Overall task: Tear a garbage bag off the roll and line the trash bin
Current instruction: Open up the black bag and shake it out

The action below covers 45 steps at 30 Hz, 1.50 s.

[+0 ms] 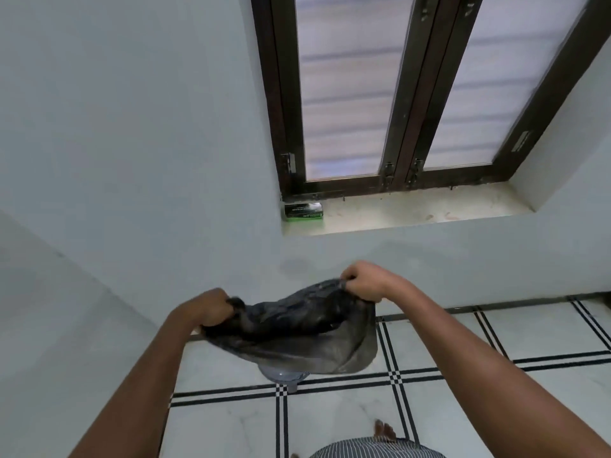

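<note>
1. Garbage bag [297,328], black and crumpled, is stretched in the air between two hands, in front of the pale wall [132,143] and above the floor.
2. Left hand [208,309] has its fingers clenched on the bag's left edge, the plastic bunched into the fist.
3. Right hand [367,280] has its fingers curled tight on the bag's upper right edge, and sits higher than the left hand.
4. Between the hands the bag sags open, with a grey translucent fold hanging down on the right side.
5. Trash bin [285,375] shows only as a pale, rounded sliver directly below the bag's lower edge; the bag covers most of it, and whether bag and bin touch cannot be told.
6. Tiled floor [347,411] below the bag is white with black double lines.
7. Window sill [413,209] lies above and beyond the bag, with a small green and black box [303,211] at its left end, under the dark-framed window [396,94].
8. Bare toes [385,429] and striped cloth [370,451] appear well below the bag.
</note>
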### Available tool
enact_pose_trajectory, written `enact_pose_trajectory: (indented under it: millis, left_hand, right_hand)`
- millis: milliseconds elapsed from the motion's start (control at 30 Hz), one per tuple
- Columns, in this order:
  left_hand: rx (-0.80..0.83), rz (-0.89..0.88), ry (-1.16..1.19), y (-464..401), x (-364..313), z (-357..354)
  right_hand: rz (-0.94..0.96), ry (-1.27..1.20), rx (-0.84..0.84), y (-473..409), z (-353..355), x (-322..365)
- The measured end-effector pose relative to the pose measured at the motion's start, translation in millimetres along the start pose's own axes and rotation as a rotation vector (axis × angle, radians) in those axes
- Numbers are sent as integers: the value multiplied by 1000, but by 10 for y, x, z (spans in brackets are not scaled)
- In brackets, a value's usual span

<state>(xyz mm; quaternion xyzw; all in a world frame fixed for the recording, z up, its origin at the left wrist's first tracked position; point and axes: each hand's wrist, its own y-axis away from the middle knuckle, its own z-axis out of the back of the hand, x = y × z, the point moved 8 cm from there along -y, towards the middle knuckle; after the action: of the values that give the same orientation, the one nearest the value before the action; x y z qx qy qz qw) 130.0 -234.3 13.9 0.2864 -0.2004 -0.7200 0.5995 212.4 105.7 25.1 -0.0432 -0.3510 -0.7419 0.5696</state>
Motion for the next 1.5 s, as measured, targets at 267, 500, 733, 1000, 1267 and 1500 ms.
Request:
enact_pose_trajectory:
  millis: [267, 500, 733, 1000, 1267, 1500]
  left_hand:
    - [-1319, -362, 332, 948, -297, 1193]
    - [-11, -86, -26, -131, 315, -91]
    - [-360, -143, 203, 26, 235, 368]
    - [-571, -162, 174, 289, 37, 606]
    - [-1327, -213, 500, 1286, -125, 1328]
    - [-231, -25, -48, 149, 117, -348]
  right_hand:
    - [426, -33, -978, 557, 826, 639]
    - [-72, 15, -2, 139, -400, -96]
    - [62, -121, -437, 202, -78, 111]
    - [199, -96, -633, 363, 111, 246]
    - [373, -168, -1182, 943, 1151, 555]
    - [-33, 349, 117, 300, -406, -392]
